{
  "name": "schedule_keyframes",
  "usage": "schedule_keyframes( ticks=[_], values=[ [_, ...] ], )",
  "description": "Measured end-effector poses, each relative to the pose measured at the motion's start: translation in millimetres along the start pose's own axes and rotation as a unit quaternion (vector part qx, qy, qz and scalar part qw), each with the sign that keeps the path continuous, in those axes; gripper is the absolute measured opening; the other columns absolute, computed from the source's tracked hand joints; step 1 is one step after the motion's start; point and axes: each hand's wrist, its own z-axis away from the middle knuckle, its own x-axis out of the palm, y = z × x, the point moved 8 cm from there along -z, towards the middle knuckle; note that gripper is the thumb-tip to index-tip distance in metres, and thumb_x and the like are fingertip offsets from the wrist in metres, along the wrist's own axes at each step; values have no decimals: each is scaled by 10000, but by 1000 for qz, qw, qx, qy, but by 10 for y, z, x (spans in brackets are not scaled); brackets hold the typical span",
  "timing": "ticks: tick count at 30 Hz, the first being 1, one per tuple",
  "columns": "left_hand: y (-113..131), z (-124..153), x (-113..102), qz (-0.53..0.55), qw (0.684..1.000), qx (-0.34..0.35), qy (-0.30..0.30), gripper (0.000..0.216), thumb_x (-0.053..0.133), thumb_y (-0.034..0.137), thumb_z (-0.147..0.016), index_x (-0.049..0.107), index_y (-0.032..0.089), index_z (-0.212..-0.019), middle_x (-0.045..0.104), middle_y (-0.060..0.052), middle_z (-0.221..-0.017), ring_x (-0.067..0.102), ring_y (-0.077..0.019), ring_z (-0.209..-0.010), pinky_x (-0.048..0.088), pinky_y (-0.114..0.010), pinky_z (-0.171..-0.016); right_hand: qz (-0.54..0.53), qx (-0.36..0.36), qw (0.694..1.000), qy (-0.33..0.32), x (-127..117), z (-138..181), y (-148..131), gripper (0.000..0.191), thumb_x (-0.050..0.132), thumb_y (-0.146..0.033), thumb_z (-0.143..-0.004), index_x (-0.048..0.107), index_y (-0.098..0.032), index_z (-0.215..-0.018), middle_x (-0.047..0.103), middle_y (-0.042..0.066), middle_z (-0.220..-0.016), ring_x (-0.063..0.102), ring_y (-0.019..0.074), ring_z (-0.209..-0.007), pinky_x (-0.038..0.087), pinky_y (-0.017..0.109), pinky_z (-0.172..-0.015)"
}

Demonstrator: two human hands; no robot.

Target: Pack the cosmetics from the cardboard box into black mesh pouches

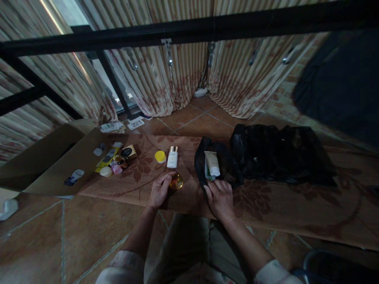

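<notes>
My left hand (160,191) is closed on the edge of a round, shiny amber-gold jar or lid (177,181), thumb and fingers at its left side. My right hand (220,197) lies over the front rim of an opened black plastic bag (199,159), its fingers curled over the edge and the tips partly hidden. Inside that bag, just beyond my right fingers, a beige squeeze tube with a white cap (212,162) rests on another, greenish-white item. A white bottle with a gold cap (172,157) and a yellow round lid (160,156) lie beyond my left hand.
At the left stands an open cardboard box (59,165), beside a cluster of small jars and packs, including a pink jar (117,169). More black plastic bags (281,154) lie at the right on the patterned cloth (133,189). A dark metal rail (189,31) crosses in front of the curtains.
</notes>
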Motion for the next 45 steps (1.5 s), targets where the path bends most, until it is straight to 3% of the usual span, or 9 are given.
schedule_keyframes(
  ticks=[15,37,45],
  values=[
    [-85,37,28,65,997,-22,-22,376,643,329,-739,640,200,-1092,657,-72,-1125,588,-233,-1066,426,-392,-970,1,-1,1000,2,-10,-9,-3,281,424,-327,-917,610,-180,-1070,575,55,-806,465,183,-804,320,327,-754],
    [52,27,99,14,998,29,-60,506,702,320,-694,566,194,-1164,612,-94,-1172,569,-228,-1080,423,-417,-968,1,-1,1000,1,-21,-12,-9,290,409,-333,-922,610,-180,-1064,572,56,-800,457,185,-799,311,331,-764],
    [13,45,132,11,997,6,-81,602,738,329,-645,527,187,-1191,609,-109,-1157,577,-244,-1072,450,-423,-931,-1,2,1000,-3,-5,-9,4,285,423,-334,-917,609,-184,-1072,577,53,-811,464,183,-807,320,328,-761]
  ],
)
